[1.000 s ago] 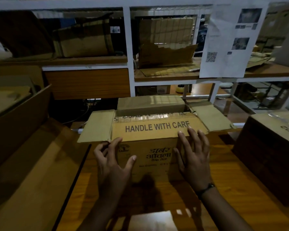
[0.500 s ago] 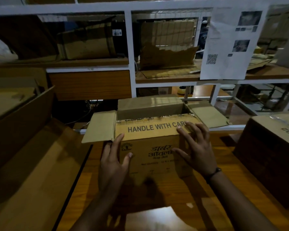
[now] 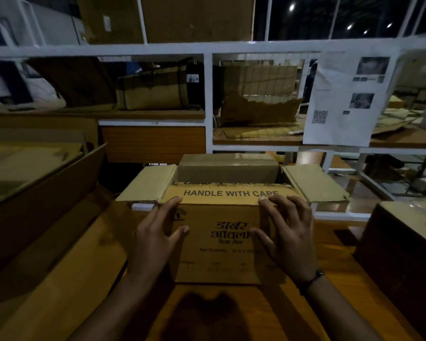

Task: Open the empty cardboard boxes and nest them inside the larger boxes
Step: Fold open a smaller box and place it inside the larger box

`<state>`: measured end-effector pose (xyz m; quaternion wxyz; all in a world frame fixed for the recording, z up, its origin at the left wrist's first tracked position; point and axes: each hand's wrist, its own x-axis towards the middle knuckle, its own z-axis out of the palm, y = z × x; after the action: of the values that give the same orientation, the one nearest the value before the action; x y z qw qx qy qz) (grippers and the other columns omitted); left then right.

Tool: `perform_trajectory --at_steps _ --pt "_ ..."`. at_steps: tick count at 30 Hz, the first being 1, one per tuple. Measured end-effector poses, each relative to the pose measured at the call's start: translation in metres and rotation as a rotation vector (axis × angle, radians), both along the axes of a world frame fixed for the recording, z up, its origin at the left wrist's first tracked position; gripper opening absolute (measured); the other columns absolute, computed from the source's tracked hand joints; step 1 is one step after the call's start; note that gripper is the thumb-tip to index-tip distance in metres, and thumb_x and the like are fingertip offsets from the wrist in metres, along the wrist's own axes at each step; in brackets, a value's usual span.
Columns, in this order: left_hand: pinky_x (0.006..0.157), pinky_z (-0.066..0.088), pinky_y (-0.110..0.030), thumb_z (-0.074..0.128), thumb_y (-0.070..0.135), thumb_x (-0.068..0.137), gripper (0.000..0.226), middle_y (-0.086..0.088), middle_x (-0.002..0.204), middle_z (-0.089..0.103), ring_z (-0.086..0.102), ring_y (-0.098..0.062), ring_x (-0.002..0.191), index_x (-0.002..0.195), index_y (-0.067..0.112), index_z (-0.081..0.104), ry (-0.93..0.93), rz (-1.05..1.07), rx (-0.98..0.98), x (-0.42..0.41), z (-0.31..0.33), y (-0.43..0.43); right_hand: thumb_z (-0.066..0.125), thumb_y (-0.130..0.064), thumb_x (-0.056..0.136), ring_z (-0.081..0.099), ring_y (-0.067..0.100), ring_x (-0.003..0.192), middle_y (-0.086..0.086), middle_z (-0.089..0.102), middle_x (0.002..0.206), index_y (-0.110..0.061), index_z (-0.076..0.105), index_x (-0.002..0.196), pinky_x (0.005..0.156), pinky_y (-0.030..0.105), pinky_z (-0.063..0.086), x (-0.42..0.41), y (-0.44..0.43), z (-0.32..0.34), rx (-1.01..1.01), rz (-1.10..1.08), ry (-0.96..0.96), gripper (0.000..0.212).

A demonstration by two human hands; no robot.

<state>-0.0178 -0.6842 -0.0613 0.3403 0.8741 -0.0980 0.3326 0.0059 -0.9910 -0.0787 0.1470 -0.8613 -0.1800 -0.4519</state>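
Both hands had slid up the near face of the box (image 3: 219, 244) since the earlier frames, and the view had tipped upward, so more of the shelving (image 3: 208, 99) showed above it. The left hand (image 3: 155, 237) lay flat on the left part of the front wall, fingers spread, its forefinger reaching the fold of the near flap (image 3: 228, 194) and its thumb pointing in toward the printed label. The right hand (image 3: 287, 232) mirrored it on the right side – fingers apart, tips resting on the edge of that same flap, just under the words HANDLE WITH CARE. Neither hand gripped anything; both were pressed open against the cardboard.

That box stood on the wooden table (image 3: 342, 303), directly in front of the person, its top open: the side flaps (image 3: 148, 184) stuck outward left and right, the far flap stood up, and the near one tilted toward the camera. What lay inside could not be seen. A larger box (image 3: 47, 217) sat open at the left, just beside it, and another closed box (image 3: 403, 242) stood at the right – apart from the right hand. A printed sheet (image 3: 342, 102) hung on the shelf frame behind.
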Motion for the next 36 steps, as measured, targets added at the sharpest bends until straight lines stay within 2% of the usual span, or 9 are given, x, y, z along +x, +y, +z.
perform_trajectory --at_steps 8,12,14,23,25,27,29,34,36 --pt "0.084 0.059 -0.035 0.091 0.023 0.072 0.082 -0.005 0.139 0.062 0.054 -0.013 0.121 0.145 0.033 0.054 -0.178 0.027 0.095 -0.006 0.096 0.01 0.066 -0.058 0.087 0.039 0.04 0.135 0.012 0.048 0.148 -0.024 0.048 0.146 0.097 0.063 0.043 0.001 0.005 0.085 0.03 0.025 -0.142 0.071" --pt "0.071 0.063 -0.037 0.09 0.029 0.072 0.083 -0.001 0.138 0.063 0.07 -0.022 0.101 0.146 0.036 0.053 -0.224 0.043 0.145 -0.014 0.143 0.021 0.069 -0.057 0.086 0.039 0.042 0.135 0.013 0.048 0.148 -0.021 0.051 0.146 0.098 0.064 0.042 0.004 0.011 0.13 0.025 0.043 -0.204 0.072" --pt "0.072 0.063 -0.038 0.09 0.031 0.071 0.084 -0.003 0.136 0.065 0.069 -0.023 0.104 0.146 0.036 0.053 -0.259 0.07 0.182 -0.017 0.163 0.025 0.067 -0.059 0.086 0.039 0.041 0.136 0.012 0.047 0.148 -0.022 0.049 0.147 0.099 0.063 0.042 0.004 0.015 0.149 0.02 0.052 -0.228 0.073" --pt "0.064 0.032 -0.009 0.09 0.032 0.069 0.085 -0.008 0.123 0.07 0.054 -0.009 0.09 0.145 0.038 0.053 -0.38 0.178 0.317 -0.039 0.254 0.065 0.073 -0.056 0.085 0.038 0.04 0.136 0.011 0.047 0.147 -0.021 0.05 0.148 0.097 0.062 0.042 -0.01 0.057 0.22 0.087 0.093 -0.347 0.076" --pt "0.065 0.04 -0.013 0.09 0.033 0.067 0.085 -0.007 0.122 0.071 0.057 -0.009 0.089 0.144 0.037 0.053 -0.413 0.169 0.346 -0.046 0.272 0.085 0.071 -0.058 0.085 0.038 0.041 0.136 0.012 0.046 0.147 -0.021 0.048 0.148 0.097 0.061 0.042 -0.014 0.077 0.231 0.102 0.1 -0.377 0.077" --pt "0.072 0.056 -0.027 0.088 0.037 0.068 0.085 -0.007 0.125 0.071 0.067 -0.016 0.095 0.145 0.038 0.052 -0.43 0.141 0.35 -0.052 0.286 0.111 0.069 -0.06 0.085 0.039 0.041 0.135 0.013 0.048 0.146 -0.02 0.049 0.148 0.097 0.061 0.043 -0.018 0.1 0.241 0.107 0.1 -0.4 0.077" --pt "0.077 0.062 -0.04 0.083 0.044 0.068 0.084 -0.008 0.126 0.07 0.071 -0.022 0.098 0.146 0.039 0.051 -0.451 0.134 0.35 -0.059 0.296 0.14 0.068 -0.061 0.086 0.039 0.041 0.135 0.014 0.048 0.146 -0.019 0.049 0.148 0.097 0.06 0.043 -0.021 0.128 0.251 0.113 0.104 -0.418 0.077" --pt "0.068 0.052 -0.026 0.084 0.041 0.069 0.084 -0.005 0.126 0.069 0.066 -0.016 0.083 0.146 0.038 0.05 -0.473 0.183 0.364 -0.075 0.308 0.222 0.068 -0.061 0.085 0.039 0.041 0.134 0.013 0.047 0.145 -0.019 0.051 0.147 0.099 0.062 0.041 -0.026 0.215 0.265 0.123 0.135 -0.443 0.076" --pt "0.066 0.053 -0.028 0.085 0.04 0.069 0.084 -0.004 0.126 0.069 0.065 -0.014 0.081 0.145 0.04 0.05 -0.464 0.216 0.359 -0.082 0.312 0.257 0.066 -0.062 0.086 0.038 0.041 0.134 0.012 0.047 0.145 -0.02 0.05 0.148 0.097 0.063 0.042 -0.028 0.251 0.271 0.122 0.149 -0.447 0.076"
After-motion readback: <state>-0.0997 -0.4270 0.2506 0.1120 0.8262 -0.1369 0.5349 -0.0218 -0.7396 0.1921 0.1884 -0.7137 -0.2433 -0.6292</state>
